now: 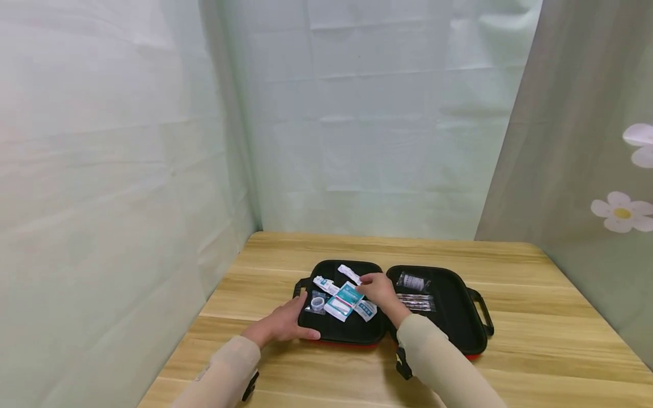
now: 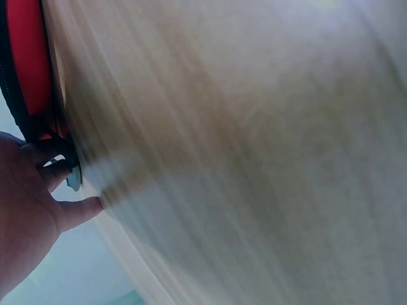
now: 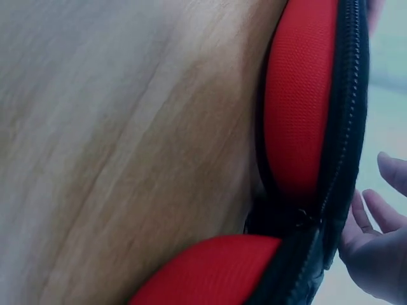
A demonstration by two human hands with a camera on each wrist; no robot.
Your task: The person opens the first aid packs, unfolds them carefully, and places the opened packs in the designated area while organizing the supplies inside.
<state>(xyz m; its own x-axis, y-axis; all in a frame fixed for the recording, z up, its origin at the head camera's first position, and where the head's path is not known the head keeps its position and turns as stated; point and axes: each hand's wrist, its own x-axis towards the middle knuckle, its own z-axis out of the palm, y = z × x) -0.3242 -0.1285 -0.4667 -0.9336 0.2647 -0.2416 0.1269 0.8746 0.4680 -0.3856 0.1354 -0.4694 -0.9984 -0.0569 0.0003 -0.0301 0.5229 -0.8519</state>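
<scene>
A zip-up case, red outside and black inside, lies unfolded, its left half and right half side by side. My left hand rests against the left half's near corner by its handle, thumb stretched along the front rim. Over that half, my right hand has its fingertips at a teal-and-white packet and a narrow white packet. In the right wrist view the right hand's fingers stand apart, with nothing visible between them. Beside the teal packet lie two white printed packets and a bagged white tape roll.
The right half holds a bagged white roll and a bundle of thin wrapped sticks. Its carry handle sticks out to the right. The case stands on a wood-grain table, with pale curtains behind and at the sides.
</scene>
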